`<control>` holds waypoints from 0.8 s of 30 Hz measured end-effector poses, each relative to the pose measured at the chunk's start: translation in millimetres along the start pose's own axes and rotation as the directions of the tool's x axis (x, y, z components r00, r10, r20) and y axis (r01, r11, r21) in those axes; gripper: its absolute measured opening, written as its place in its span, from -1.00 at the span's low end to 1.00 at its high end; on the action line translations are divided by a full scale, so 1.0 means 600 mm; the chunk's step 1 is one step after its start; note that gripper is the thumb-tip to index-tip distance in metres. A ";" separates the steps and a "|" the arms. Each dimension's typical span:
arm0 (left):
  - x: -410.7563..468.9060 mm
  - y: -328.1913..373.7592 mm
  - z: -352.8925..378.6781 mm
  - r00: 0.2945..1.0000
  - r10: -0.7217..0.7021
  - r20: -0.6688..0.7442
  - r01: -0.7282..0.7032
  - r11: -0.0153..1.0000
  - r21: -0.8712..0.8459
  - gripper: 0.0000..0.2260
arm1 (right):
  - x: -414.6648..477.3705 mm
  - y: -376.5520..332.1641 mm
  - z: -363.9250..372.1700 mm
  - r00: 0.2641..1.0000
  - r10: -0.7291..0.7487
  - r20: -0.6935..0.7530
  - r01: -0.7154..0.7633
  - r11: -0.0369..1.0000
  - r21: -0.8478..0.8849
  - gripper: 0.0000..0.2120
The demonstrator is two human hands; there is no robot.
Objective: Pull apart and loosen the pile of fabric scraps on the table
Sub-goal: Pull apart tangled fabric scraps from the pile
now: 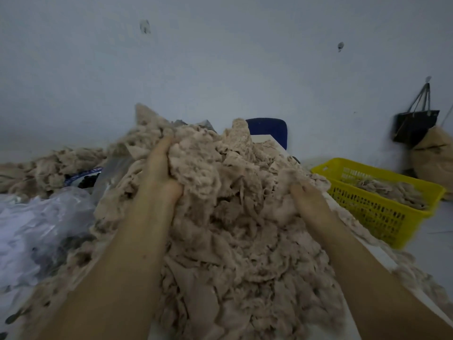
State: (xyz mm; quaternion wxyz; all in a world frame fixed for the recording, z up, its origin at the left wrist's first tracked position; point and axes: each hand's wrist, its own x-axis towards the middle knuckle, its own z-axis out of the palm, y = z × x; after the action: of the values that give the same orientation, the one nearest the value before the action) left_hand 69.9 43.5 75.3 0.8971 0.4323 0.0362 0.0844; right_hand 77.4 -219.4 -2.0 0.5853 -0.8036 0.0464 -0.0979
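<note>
While both bare arms reach forward, the big pile of fabric scraps [232,236] lies heaped on the white table [382,257] between them. The left hand [161,170] is high on the left side of the heap, with its fingers curled round a fluffy clump. The right hand [307,201] is lower on the right side. Its fingers are sunk in the scraps, so I cannot tell if it grips. A yellow basket [382,212] holding more scraps stands on the right.

left hand [163,168], right hand [306,196] gripping scrap pile [232,231], yellow basket [372,213] beside
</note>
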 end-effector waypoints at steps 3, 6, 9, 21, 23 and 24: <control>-0.041 -0.036 0.014 0.998 -0.069 0.008 0.065 0.966 0.250 -0.82 | -0.019 -0.082 0.014 0.986 -0.088 0.139 0.037 0.941 0.336 -0.68; -0.060 -0.082 0.024 0.993 -0.061 0.105 0.016 0.920 0.391 -0.56 | -0.040 -0.132 0.015 0.964 -0.222 0.150 0.180 0.952 0.249 -0.62; -0.074 -0.102 0.033 0.892 -0.165 0.421 -0.028 0.909 0.416 -0.66 | -0.067 -0.159 0.031 0.903 -0.390 0.178 0.373 0.920 0.124 -0.79; -0.061 -0.056 0.077 0.955 0.058 0.292 -0.056 0.998 -0.016 -0.79 | -0.092 -0.032 0.090 0.867 -0.411 0.281 0.410 0.910 0.067 -0.67; -0.054 -0.027 0.068 0.952 0.086 0.293 -0.047 0.989 -0.140 -0.67 | -0.083 0.020 0.089 0.873 -0.387 0.296 0.433 0.895 -0.107 -0.85; -0.052 -0.012 0.061 0.952 0.097 0.291 -0.035 0.977 -0.212 -0.60 | -0.077 0.042 0.078 0.892 -0.355 0.281 0.409 0.898 -0.161 -0.86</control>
State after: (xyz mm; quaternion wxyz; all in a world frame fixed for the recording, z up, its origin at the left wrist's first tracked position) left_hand 45.4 5.1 92.6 0.9284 0.3467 -0.1237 0.0513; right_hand 43.4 -174.7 -44.7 0.4650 -0.8613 -0.1753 -0.1062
